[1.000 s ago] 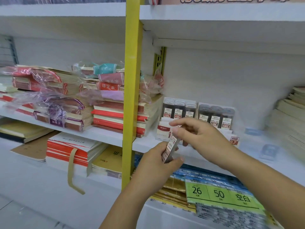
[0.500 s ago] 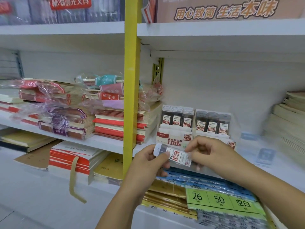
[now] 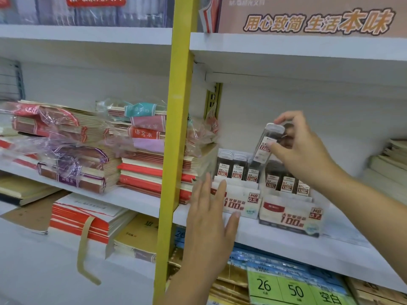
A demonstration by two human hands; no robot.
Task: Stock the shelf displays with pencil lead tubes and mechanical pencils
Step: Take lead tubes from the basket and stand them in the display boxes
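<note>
My right hand (image 3: pixel 304 148) pinches a clear pencil lead tube (image 3: pixel 267 144) with a white cap, tilted above the back rows of two display boxes on the white shelf (image 3: pixel 286 245). The left display box (image 3: pixel 239 203), marked HB 0.5, holds three dark lead tubes (image 3: pixel 236 168). The right display box (image 3: pixel 288 216), marked HB 0.7, holds several more tubes (image 3: pixel 286 183). My left hand (image 3: pixel 211 219) is flat with straight fingers just in front of the HB 0.5 box, holding nothing.
A yellow upright post (image 3: pixel 176 133) stands just left of the boxes. Stacks of wrapped notebooks (image 3: pixel 88 148) fill the shelf to the left. More notebooks (image 3: pixel 389 164) lie at the far right. Green price tags (image 3: pixel 293 289) and packets sit on the shelf below.
Both hands held the tube low in front of the boxes. Now my left hand has let go and opened flat, and my right hand has lifted the tube above the boxes.
</note>
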